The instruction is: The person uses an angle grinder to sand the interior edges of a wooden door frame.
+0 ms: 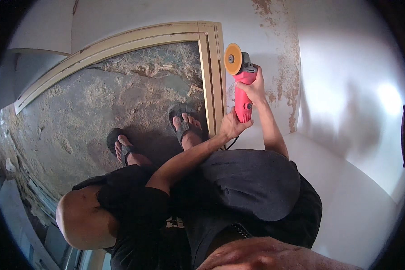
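Observation:
A red angle grinder (241,99) with a round yellow disc (232,59) is held in both my hands, its disc end pointing away from me. My left hand (232,123) closes round the rear end of the body, near where a black cord (231,144) comes out. Farther forward, my right hand (255,88) wraps the body just behind the grey gear head. Close to the disc's left side runs a cream-painted wooden frame (217,67). Whether disc and frame touch, I cannot tell.
My sandalled feet (184,123) stand on a rough, dirty floor (85,112) strewn with debris. A white wall (342,99) rises at the right; brown peeling patches (281,67) mark the surface beside it. Long boards (22,220) lie at the lower left.

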A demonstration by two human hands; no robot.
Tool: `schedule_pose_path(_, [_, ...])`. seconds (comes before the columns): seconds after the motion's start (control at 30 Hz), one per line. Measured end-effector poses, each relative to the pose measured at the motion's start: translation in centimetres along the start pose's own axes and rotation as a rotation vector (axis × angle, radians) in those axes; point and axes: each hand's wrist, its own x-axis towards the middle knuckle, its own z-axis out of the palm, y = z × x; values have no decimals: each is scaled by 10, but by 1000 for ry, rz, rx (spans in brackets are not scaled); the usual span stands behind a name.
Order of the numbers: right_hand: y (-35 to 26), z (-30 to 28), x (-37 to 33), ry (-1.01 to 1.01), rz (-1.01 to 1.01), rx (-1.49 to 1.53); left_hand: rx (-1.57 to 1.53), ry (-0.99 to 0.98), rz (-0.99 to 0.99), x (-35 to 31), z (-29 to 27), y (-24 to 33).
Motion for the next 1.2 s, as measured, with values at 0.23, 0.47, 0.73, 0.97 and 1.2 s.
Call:
schedule_pose_path(0.23, [-8,0,8,40,53,108,91,74,3,1,-9,15])
schedule_pose_path(0.47, [-18,0,31,81,31,138,90,96,61,15,-21,32])
schedule_pose_path(0.73, [-26,-13,57,181,107,311,260,-33,8,42,-50,69])
schedule_pose_path(0.97, [-32,-18,81,394,215,347,287,-74,110,57,-89,96])
schedule_pose_path(1.2, [-41,-26,114,445,301,575,323,-203,334,67,-144,120])
